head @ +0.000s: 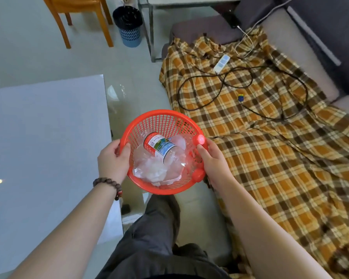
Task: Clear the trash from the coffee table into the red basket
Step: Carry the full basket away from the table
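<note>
At frame centre, the left hand [113, 158] and right hand [214, 160] clasp opposite rims of the round red plastic mesh basket [161, 121], keeping it level so the crumpled clear plastic bottle [159, 147] and wrappers stay inside, beside the glossy white coffee table [44, 137] at left.

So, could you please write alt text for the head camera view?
Two hands, left hand and right hand, hold a red basket containing a plastic bottle and crumpled clear plastic, between a white coffee table and a plaid-covered sofa.
</note>
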`<state>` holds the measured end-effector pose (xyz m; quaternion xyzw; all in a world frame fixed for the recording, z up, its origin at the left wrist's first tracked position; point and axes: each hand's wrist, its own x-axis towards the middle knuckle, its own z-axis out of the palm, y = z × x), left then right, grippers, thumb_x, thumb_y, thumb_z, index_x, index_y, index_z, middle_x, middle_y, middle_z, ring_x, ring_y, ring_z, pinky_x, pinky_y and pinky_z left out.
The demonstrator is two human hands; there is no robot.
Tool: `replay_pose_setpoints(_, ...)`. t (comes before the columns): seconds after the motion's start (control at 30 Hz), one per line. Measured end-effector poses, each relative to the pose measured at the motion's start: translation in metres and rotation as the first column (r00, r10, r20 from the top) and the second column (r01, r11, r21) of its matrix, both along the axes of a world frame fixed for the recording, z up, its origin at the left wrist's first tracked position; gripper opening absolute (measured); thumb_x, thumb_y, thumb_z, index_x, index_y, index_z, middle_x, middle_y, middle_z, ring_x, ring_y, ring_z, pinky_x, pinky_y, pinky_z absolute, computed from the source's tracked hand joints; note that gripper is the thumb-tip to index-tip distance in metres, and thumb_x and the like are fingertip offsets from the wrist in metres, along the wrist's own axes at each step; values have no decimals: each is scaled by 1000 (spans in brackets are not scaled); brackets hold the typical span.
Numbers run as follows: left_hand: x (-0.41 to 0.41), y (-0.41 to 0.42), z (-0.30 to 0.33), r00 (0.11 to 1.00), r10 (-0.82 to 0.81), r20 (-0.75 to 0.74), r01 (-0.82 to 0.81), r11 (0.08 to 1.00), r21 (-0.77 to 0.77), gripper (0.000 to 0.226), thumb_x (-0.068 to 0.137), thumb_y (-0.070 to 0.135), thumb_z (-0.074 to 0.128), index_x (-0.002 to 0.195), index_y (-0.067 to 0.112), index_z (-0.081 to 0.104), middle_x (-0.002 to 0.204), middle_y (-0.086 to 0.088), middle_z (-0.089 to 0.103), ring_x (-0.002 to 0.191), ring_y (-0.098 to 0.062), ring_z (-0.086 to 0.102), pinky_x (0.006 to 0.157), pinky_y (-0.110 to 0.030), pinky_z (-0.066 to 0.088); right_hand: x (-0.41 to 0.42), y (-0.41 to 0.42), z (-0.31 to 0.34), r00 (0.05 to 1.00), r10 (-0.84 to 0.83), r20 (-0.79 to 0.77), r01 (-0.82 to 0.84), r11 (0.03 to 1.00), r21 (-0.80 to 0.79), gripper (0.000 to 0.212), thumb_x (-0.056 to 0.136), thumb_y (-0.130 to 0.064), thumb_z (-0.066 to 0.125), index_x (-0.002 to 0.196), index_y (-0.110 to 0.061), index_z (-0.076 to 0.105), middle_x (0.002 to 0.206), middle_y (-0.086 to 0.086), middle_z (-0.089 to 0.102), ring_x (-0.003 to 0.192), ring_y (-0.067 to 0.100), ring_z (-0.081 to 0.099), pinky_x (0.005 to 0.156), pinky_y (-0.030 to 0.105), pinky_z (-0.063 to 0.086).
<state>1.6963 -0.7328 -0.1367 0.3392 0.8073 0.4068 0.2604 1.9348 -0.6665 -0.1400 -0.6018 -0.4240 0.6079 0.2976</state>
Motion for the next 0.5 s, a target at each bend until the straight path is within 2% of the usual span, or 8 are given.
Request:
replay_pose_setpoints(0.13, -16, 68, -4, 998, 34, 51, -34, 999, 2, 15, 92, 27, 54, 85, 22, 66, 68, 10, 61, 62, -6, 58, 50, -18, 39, -20, 79, 2, 997, 67, 42, -68, 998, 6, 25, 83, -43, 57, 107, -45, 60, 102, -8, 72, 88, 15, 72, 78, 46, 59)
replay_pose_setpoints(0.23, -34, 113, 0, 995, 73, 67, -73, 997, -3, 16, 92, 27, 54, 78, 26, 63, 66, 9, 61, 59, -7, 56, 50, -19, 38, -41, 134, 7, 996, 90, 15, -90, 996, -8, 20, 86, -39, 58, 103, -49, 60, 106, -8, 71, 89, 10, 71, 73, 35, 59)
replay_pose_setpoints(0.33, -54, 155, 6, 993, 111, 40, -110, 994, -15, 22, 91, 26, 53, 70, 28, 58, 63, 5, 60, 56, -9, 54, 48, -19, 36, -64, 182, 10, 991, 134, 29, -134, 991, -20, 23, 79, -45, 58, 101, -54, 60, 108, -10, 71, 95, 13, 70, 78, 38, 58)
replay_pose_setpoints(0.5, -80, 214, 6, 986, 145, 82, -143, 989, -37, 14, 92, 27, 53, 84, 26, 65, 71, 8, 65, 64, -9, 60, 53, -21, 44, -91, 251, 4, 989, 147, -6, -147, 988, -58, 29, 74, -47, 62, 103, -50, 62, 105, -12, 72, 95, 11, 70, 77, 35, 58)
